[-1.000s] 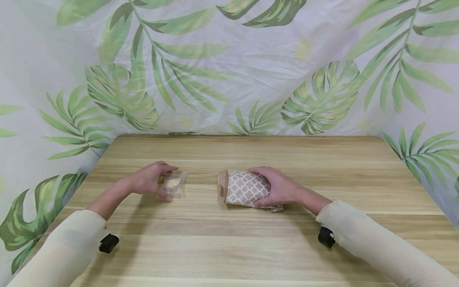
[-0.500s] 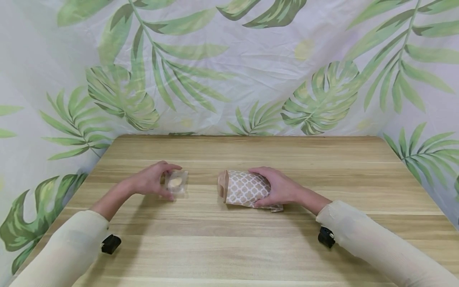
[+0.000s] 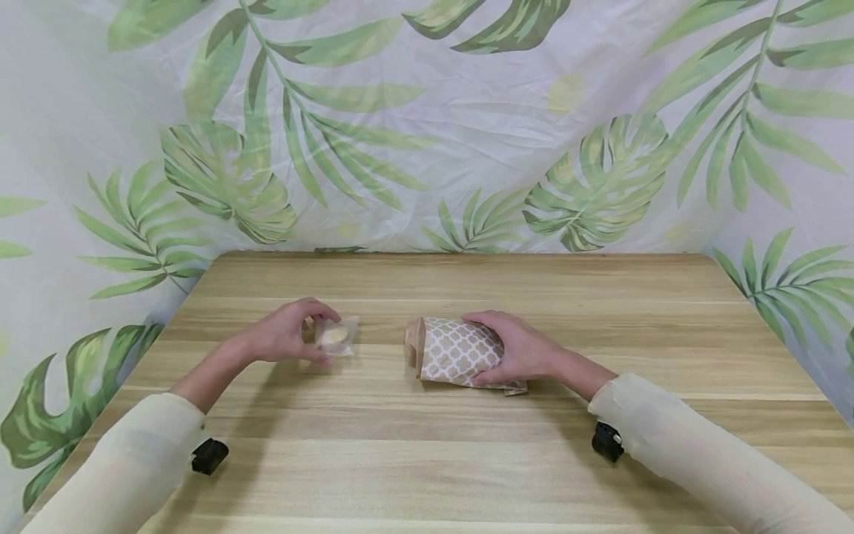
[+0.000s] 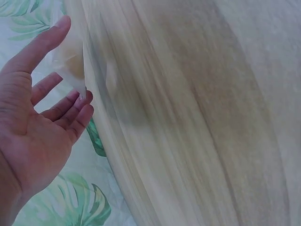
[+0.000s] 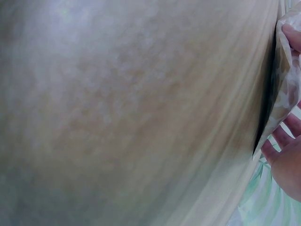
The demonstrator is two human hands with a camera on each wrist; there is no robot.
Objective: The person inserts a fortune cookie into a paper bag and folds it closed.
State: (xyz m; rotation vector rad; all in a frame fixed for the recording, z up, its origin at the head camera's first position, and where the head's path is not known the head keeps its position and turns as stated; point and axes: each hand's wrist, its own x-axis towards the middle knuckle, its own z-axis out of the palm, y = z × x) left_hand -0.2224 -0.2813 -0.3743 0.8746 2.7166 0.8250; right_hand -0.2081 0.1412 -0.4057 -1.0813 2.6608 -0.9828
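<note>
Clear packet (image 3: 337, 337), patterned paper bag (image 3: 457, 350) lying to its right

Behind the wood-grain table (image 3: 400, 475) hangs a whitish cloth (image 3: 480, 133) printed with green leaves (image 3: 597, 185) and faint yellow spots (image 3: 567, 93), continuing beyond the table's left and right edges.

Brown bag (image 3: 459, 351) with white quatrefoil lattice pattern

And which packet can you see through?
The small clear packet in the left hand: its pale yellowish filling shows. The white-patterned brown bag under the right hand isn't see-through.
</note>
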